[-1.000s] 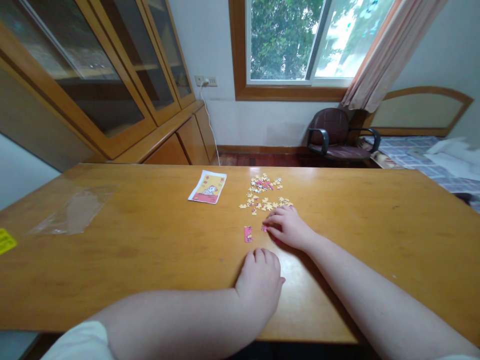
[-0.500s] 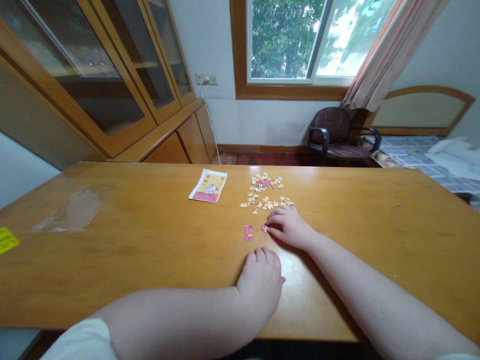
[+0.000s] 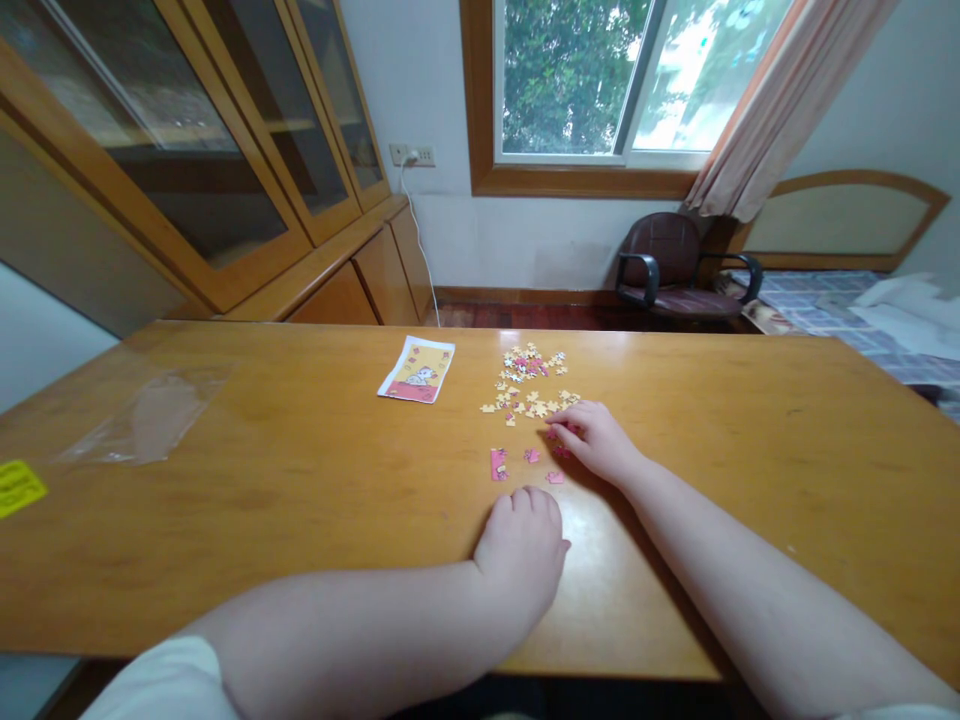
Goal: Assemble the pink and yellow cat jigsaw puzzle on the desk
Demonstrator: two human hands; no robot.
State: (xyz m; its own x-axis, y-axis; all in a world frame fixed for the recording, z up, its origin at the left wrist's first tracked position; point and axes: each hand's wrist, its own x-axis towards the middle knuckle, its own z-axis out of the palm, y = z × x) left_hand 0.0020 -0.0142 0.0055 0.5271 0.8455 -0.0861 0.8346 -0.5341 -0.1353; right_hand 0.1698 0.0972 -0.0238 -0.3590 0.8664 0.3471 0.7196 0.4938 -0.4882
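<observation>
A scatter of small yellow and pink puzzle pieces (image 3: 531,385) lies on the wooden table (image 3: 300,470) past its middle. My right hand (image 3: 596,440) rests at the near edge of that scatter, fingertips pinching a pink piece. Loose pink pieces lie just left of it: a joined pink strip (image 3: 498,464), a single piece (image 3: 531,455) and another (image 3: 555,477). My left hand (image 3: 521,550) lies curled on the table, knuckles up, just behind those pieces, holding nothing that I can see. A reference picture card (image 3: 417,369) lies left of the scatter.
A clear plastic bag (image 3: 146,418) lies at the table's left, with a yellow slip (image 3: 16,486) near the left edge. Wooden glass-door cabinets (image 3: 225,150) stand along the left wall. A dark armchair (image 3: 671,270) and a bed (image 3: 862,310) sit beyond the table under the window.
My right hand has moved a little away and to the right, uncovering two loose pink pieces on the table. My left hand has stayed put.
</observation>
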